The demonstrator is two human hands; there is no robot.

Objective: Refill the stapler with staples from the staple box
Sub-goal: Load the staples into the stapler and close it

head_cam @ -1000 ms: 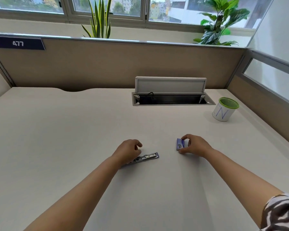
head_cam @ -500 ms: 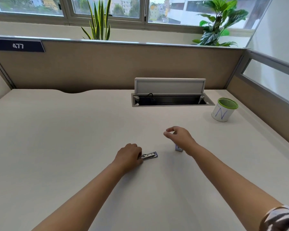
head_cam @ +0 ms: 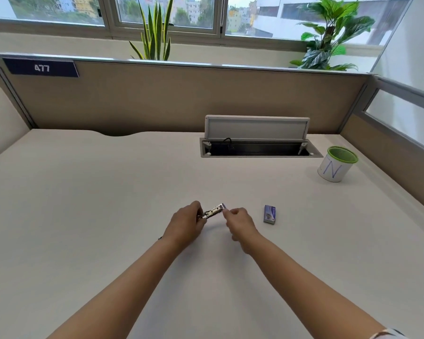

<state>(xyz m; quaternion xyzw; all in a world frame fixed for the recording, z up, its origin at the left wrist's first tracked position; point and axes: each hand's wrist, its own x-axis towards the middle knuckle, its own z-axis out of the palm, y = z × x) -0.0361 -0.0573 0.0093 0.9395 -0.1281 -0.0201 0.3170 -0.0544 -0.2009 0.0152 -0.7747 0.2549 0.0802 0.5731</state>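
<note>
A small metal stapler (head_cam: 213,211) lies in the middle of the desk, its far tip pointing up and right. My left hand (head_cam: 186,222) grips its near end. My right hand (head_cam: 239,222) has thumb and forefinger pinched at the stapler's far tip; whether a staple strip is between the fingers is too small to tell. The blue staple box (head_cam: 270,214) lies flat on the desk to the right of my right hand, untouched.
A white cup with a green rim and a blue "N" (head_cam: 336,165) stands at the back right. An open cable hatch (head_cam: 256,143) with its lid raised sits at the back. Beige partition walls (head_cam: 157,99) enclose the desk (head_cam: 83,216).
My right hand let go of the staple box and moved left to the stapler's tip. My left hand has kept hold of the stapler, which now points more upward.
</note>
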